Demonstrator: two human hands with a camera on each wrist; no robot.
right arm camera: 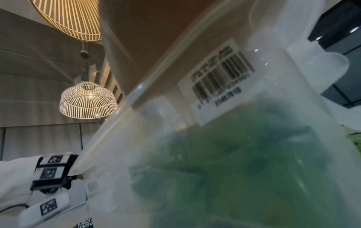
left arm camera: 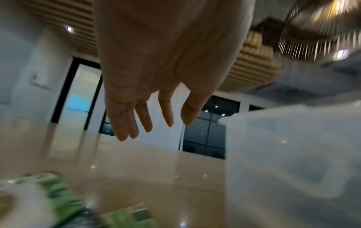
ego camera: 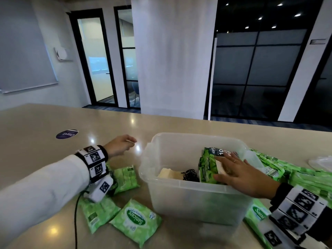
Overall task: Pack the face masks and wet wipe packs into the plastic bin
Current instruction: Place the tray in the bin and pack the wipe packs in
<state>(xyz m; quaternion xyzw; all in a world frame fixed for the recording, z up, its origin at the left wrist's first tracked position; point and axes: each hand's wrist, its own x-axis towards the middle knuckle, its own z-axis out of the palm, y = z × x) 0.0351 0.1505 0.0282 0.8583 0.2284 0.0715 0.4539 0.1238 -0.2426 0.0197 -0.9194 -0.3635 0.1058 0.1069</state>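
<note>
Looking down from the head view, I see the plastic bin [ego camera: 188, 200] sitting lower centre of the frame on the beige table [ego camera: 45, 121], translucent and without a lid. My right hand [ego camera: 240, 177] reaches in over the near rim from the lower right, fingers spread flat on a green wet wipe pack [ego camera: 208, 169] standing on edge inside the bin; the fingers press it rather than curl round it. Left of that pack, at the bin's bottom, lie a pale mask [ego camera: 168, 174] and a black tangle of ear loops [ego camera: 190, 175] (too small to tell more). My left hand [ego camera: 119, 144] hovers over the table left of the bin, fingers loose and straight, holding nothing; the left wrist view confirms it. Loose wet wipe packs [ego camera: 135, 221] lie at the lower left of the frame beneath my left forearm, and a heap of more green packs [ego camera: 294, 173] sits at the right edge, beside the bin
</note>
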